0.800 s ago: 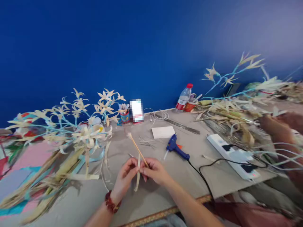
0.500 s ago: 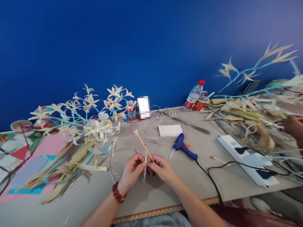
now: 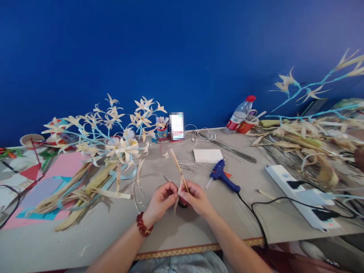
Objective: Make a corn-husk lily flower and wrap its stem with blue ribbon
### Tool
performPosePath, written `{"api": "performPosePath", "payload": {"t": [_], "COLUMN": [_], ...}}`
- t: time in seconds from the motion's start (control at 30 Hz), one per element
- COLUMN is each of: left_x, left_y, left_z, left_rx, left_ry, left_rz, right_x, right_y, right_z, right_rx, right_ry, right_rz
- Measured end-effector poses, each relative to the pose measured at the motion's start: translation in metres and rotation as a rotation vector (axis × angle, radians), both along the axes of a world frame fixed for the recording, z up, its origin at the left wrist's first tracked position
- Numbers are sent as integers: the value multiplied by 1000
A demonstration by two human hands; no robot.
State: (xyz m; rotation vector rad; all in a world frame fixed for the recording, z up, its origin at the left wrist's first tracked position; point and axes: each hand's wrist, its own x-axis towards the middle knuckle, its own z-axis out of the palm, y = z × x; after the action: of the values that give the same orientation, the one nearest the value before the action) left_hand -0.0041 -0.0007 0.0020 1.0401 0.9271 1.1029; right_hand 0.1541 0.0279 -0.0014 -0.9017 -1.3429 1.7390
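Observation:
My left hand (image 3: 164, 198) is closed in a pinch on a pale strip of dried husk (image 3: 176, 203), which hangs below the fingertips. My right hand (image 3: 196, 199) grips a thin wooden stick (image 3: 176, 162) that slants up and to the left. Its fingertips meet the husk strip too, where the strip runs up against the stick. Both hands are close together above the table, almost touching. Beneath them lies what looks like a pair of scissors (image 3: 166, 178), mostly hidden, with a pointed tip and part of a dark handle showing.
A blue glue gun (image 3: 224, 176) lies right of my hands, its cord running to a white power strip (image 3: 298, 197). Behind are a white card (image 3: 208, 156), thin wires (image 3: 234, 151) and a bottle (image 3: 240, 115). Husk flowers (image 3: 125, 148) and dried husks (image 3: 93, 187) lie left.
The view has shifted, so things appear slightly further right. The stick stands a little steeper, and the husk strip has come against it. The other person's hand at right is now mostly out of view.

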Motion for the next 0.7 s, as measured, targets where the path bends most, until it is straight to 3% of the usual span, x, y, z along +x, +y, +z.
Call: {"api": "performPosePath", "payload": {"t": [0.23,0.33,0.53,0.63,0.7], "left_x": [0,0,-1,-1,-1], "left_y": [-1,-1,3,3,3], "left_z": [3,2,1,2,1], "left_rx": [-47,-59,-53,-46,-40], "left_ry": [7,39,75,112,143], "left_rz": [-39,-59,18,51,96], "right_x": [1,4,11,12,10], "right_y": [0,2,10,11,10], "right_z": [1,1,3,4,2], "right_rx": [-12,-22,-123,-162,-156], "right_ry": [23,69,247,250,189], "right_rz": [-59,-187,-406,-402,-314]}}
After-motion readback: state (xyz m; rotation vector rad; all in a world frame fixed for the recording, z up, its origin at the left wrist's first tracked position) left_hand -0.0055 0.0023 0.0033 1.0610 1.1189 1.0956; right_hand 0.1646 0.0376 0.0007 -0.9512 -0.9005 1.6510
